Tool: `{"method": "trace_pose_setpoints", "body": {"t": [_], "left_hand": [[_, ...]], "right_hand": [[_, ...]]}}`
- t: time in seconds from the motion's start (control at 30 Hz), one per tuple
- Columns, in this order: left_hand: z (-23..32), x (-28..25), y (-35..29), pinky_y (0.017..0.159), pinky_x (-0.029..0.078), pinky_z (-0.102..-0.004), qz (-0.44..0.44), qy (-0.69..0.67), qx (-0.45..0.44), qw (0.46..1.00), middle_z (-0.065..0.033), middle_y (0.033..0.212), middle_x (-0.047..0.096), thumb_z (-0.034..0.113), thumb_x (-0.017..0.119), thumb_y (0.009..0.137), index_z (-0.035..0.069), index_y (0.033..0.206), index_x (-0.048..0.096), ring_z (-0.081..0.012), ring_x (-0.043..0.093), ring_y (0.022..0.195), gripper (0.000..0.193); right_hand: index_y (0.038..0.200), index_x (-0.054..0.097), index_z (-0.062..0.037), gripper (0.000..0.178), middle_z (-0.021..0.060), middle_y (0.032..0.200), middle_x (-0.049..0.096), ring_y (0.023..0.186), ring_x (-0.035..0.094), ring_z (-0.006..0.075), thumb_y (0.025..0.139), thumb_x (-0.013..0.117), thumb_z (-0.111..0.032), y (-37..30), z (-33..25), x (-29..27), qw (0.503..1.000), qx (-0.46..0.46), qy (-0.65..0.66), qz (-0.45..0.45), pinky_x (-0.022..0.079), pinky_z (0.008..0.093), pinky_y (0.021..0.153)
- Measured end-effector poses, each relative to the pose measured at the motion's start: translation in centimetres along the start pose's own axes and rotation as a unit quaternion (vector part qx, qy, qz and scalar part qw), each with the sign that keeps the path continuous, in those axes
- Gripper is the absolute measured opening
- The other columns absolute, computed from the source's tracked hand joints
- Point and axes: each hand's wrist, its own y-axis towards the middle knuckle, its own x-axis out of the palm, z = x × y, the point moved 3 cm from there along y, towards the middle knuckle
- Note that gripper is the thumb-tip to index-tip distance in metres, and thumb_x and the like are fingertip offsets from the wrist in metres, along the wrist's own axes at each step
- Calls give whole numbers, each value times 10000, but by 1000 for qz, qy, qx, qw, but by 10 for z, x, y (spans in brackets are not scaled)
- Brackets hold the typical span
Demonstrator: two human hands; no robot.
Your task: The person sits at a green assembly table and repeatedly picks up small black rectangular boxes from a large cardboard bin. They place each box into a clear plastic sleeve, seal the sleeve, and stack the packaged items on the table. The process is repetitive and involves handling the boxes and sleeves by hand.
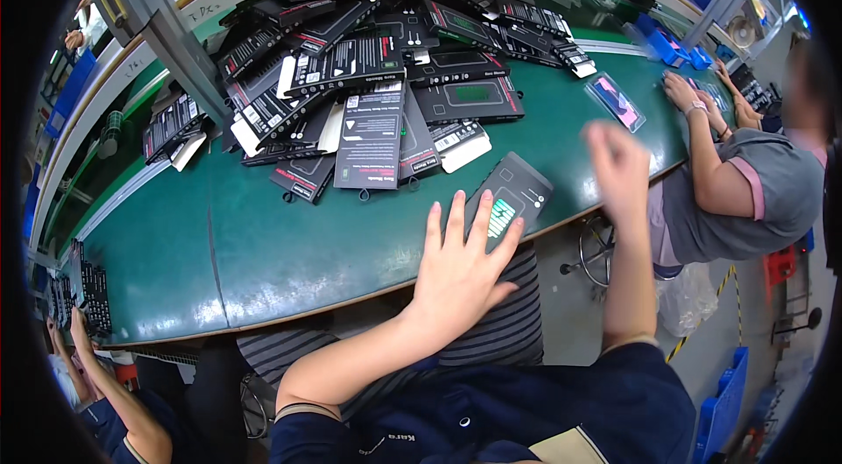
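Observation:
My left hand [460,275] rests with its fingers spread on a dark flat carton [519,182] near the table's front edge. The carton has a shiny green print, and my fingers hide its lower left part. My right hand [619,167] is raised to the right of the carton, apart from it and smeared by motion, so its fingers do not show clearly. Beyond the right hand lies a clear plastic tray [617,102] with a pink and blue piece in it. A large heap of black cartons [377,126] spreads ahead of my left hand, several with white flaps open.
The green table [289,253] has a metal post [167,34] at the left, with more cartons [174,126] beside it. A co-worker [745,183] sits at the right, hands on the table near blue bins [667,47]. Another person [123,403] holds cartons at the far left.

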Motion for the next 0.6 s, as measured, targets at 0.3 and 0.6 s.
{"method": "trace_pose_setpoints", "body": {"t": [0.3, 0.6], "left_hand": [[-43, -59, -26, 962, 528, -429, 73, -6, 37, 997, -137, 1120, 709, 183, 754, 815, 30, 1176, 673, -315, 680, 1087, 401], [-65, -99, -30, 822, 534, -441, -3, -69, -65, 995, -136, 949, 706, 57, 694, 846, -14, 1171, 642, -347, 682, 891, 336]], "right_hand": [[1241, 692, -82, 357, 241, 1325, 597, 1258, 541, 393, 962, 616, -290, 17, 128, 2, 972, -32, -231, -34, 416, 455, 1072], [970, 654, -69, 369, 174, 1220, 623, 1149, 555, 365, 652, 811, -173, -61, -8, 34, 993, -40, -12, -107, 448, 423, 979]]}}
